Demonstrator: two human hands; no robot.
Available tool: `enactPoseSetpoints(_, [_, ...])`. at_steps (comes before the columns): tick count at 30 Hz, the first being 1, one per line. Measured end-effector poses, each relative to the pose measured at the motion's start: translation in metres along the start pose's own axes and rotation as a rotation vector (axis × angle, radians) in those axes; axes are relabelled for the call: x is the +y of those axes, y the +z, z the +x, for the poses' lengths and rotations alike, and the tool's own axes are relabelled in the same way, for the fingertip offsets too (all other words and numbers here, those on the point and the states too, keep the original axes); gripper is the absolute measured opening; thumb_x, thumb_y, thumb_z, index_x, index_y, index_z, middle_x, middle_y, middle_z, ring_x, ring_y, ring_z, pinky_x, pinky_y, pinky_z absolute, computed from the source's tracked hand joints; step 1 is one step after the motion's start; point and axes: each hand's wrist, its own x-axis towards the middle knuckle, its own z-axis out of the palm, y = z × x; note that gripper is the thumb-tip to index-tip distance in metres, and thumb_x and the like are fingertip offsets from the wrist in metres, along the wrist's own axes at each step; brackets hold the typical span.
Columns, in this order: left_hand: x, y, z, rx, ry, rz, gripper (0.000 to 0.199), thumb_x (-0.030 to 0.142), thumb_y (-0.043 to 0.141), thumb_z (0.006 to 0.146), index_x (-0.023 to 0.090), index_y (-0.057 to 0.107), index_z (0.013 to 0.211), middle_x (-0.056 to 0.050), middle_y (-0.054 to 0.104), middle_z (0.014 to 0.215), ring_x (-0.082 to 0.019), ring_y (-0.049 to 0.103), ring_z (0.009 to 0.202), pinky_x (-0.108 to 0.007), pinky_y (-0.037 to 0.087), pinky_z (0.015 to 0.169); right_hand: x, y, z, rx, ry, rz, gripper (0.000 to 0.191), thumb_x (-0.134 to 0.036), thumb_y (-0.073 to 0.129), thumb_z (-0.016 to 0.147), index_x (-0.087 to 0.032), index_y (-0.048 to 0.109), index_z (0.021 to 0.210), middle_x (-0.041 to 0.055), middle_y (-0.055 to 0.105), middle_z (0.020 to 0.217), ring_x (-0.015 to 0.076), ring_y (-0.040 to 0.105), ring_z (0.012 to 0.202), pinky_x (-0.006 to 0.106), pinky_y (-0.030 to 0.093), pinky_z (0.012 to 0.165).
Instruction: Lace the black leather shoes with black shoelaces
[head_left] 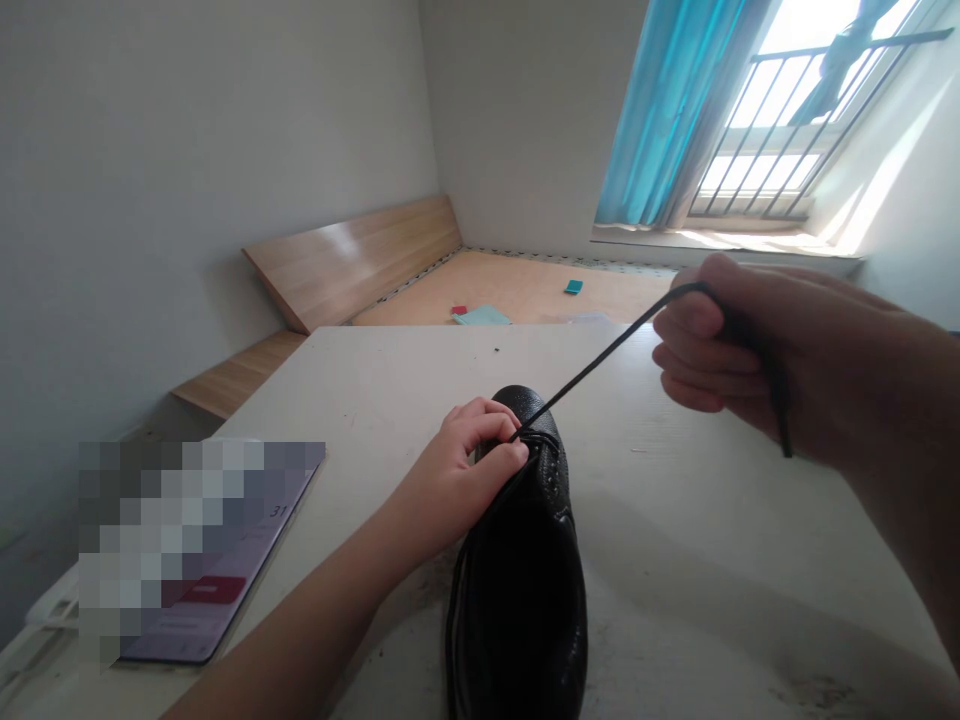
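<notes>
A black leather shoe [561, 500] rests on the white table with its toe pointing away from me and its opening toward me. My right hand [720, 340] is raised to the right of the shoe, closed around a black shoelace [592, 366]. The lace runs taut from that fist down to the eyelets, and its loose end hangs below the hand. My left hand [487, 445] lies at the left of the lacing, thumb and forefinger pinched where the lace comes out of the shoe. Exactly what sits between those fingertips is partly hidden.
A partly blurred flat panel with a purple screen [247, 560] lies at the table's [375, 390] left edge. Beyond the table is a bed board [420, 285] with small red and teal items on it. A blue curtain [660, 110] hangs beside a barred window.
</notes>
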Motion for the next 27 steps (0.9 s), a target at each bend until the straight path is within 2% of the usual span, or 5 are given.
enactPoseSetpoints(7, [0.004, -0.003, 0.0, 0.192, -0.005, -0.306, 0.044, 0.048, 0.036, 0.096, 0.021, 0.05, 0.064, -0.005, 0.063, 0.089, -0.021, 0.06, 0.093, -0.037, 0.048, 0.095, -0.011, 0.039, -0.037, -0.602, -0.229, -0.384, 0.019, -0.027, 0.053, 0.097, -0.026, 0.071, 0.091, -0.0002, 0.071, 0.089, 0.0137, 0.064, 0.075, 0.026, 0.053, 0.068])
enactPoseSetpoints(12, [0.009, -0.012, -0.002, 0.115, 0.079, -0.601, 0.044, 0.042, 0.036, 0.096, 0.021, 0.044, 0.058, -0.001, 0.049, 0.065, -0.018, 0.057, 0.074, -0.035, 0.051, 0.082, 0.021, 0.031, -0.014, -0.341, -0.097, -0.894, 0.031, -0.04, 0.049, 0.096, -0.024, 0.061, 0.072, 0.0003, 0.061, 0.066, 0.0154, 0.052, 0.056, 0.031, 0.037, 0.051])
enactPoseSetpoints(20, [-0.006, -0.007, 0.002, 0.177, -0.022, 0.012, 0.009, 0.026, 0.055, 0.077, 0.02, 0.059, 0.072, 0.002, 0.056, 0.071, -0.017, 0.048, 0.071, -0.033, 0.039, 0.07, 0.037, 0.028, 0.002, -0.408, 0.217, -0.83, 0.025, -0.046, 0.052, 0.092, -0.023, 0.062, 0.086, 0.0011, 0.064, 0.084, 0.0161, 0.055, 0.07, 0.03, 0.042, 0.063])
enactPoseSetpoints(24, [-0.003, -0.007, 0.002, 0.065, 0.096, -0.076, 0.007, 0.016, 0.052, 0.067, 0.02, 0.058, 0.068, 0.0, 0.054, 0.078, -0.018, 0.05, 0.082, -0.033, 0.038, 0.08, 0.041, 0.03, 0.002, -0.461, 0.109, -0.825, 0.016, -0.032, 0.051, 0.092, -0.021, 0.057, 0.083, -0.0012, 0.06, 0.078, 0.0135, 0.051, 0.067, 0.027, 0.04, 0.061])
enactPoseSetpoints(27, [-0.004, -0.011, 0.002, -0.018, 0.219, -0.111, 0.015, 0.008, 0.047, 0.063, 0.02, 0.055, 0.069, -0.001, 0.054, 0.085, -0.018, 0.052, 0.086, -0.032, 0.039, 0.081, 0.048, 0.033, 0.003, -0.366, -0.204, -1.129, 0.005, -0.019, 0.057, 0.088, -0.018, 0.057, 0.083, 0.0015, 0.06, 0.08, 0.0154, 0.054, 0.071, 0.027, 0.037, 0.061])
